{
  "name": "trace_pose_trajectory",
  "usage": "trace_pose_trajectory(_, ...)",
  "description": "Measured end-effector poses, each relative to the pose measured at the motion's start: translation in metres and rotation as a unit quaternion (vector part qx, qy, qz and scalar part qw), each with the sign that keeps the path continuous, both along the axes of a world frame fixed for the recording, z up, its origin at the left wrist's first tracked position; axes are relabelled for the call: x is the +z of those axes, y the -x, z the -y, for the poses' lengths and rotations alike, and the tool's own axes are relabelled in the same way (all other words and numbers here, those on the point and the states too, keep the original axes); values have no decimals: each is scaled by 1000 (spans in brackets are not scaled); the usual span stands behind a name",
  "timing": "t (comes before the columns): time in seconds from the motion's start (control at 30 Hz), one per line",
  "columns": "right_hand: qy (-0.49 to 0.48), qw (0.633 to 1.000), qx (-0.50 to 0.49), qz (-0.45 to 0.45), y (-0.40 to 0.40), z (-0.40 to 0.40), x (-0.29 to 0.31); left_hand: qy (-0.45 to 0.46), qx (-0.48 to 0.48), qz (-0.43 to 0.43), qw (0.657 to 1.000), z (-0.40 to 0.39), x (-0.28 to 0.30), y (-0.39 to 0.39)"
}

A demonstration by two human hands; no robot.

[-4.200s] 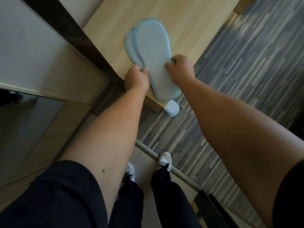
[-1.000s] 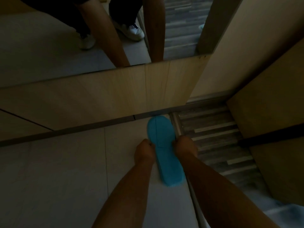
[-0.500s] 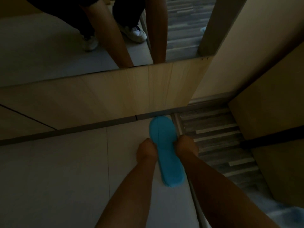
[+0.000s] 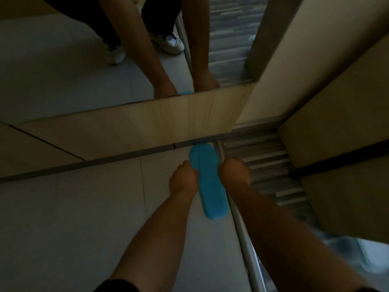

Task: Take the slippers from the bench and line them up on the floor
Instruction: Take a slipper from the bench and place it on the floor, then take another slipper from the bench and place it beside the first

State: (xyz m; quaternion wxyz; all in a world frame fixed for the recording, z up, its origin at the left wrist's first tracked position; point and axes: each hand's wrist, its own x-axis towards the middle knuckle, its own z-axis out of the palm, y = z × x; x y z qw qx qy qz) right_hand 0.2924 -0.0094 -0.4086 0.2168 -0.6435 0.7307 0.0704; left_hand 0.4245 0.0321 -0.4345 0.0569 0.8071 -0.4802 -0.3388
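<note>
Blue slippers [image 4: 208, 182] lie stacked sole-up on the pale floor tiles, toe end against the base of a wooden panel. My left hand [image 4: 183, 179] grips the left edge of the stack and my right hand [image 4: 235, 170] grips the right edge, both near its toe half. How many slippers are in the stack cannot be told. Another pale blue slipper [image 4: 349, 252] lies blurred at the lower right, beside the bench [image 4: 345, 165].
A mirror [image 4: 84, 60] above the wooden panel [image 4: 130, 127] reflects my arms, legs and white shoes. A metal threshold strip [image 4: 244, 239] divides the pale tiles from the striped grey flooring [image 4: 273, 175]. The scene is dim.
4.2 s ago both hands held the stacked slippers on the bench. They now hold them on the floor. Over the last second the hands and slippers have barely moved.
</note>
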Motion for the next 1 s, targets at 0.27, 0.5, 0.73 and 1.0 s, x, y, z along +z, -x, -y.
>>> trace_pose_trajectory(0.27,63,993,88,42,10,-74,186,73,-224,153,960,-64,207,-11)
trace_pose_trajectory(0.5,68,995,55,39,26,-145,394,63,-319,134,936,-121,419,0)
trace_pose_trajectory(0.73,91,994,-50,27,92,-175,512,96,-404,116,902,-132,532,54)
trace_pose_trajectory(1.0,88,987,-137,-16,210,-185,533,149,-458,117,869,-103,551,161)
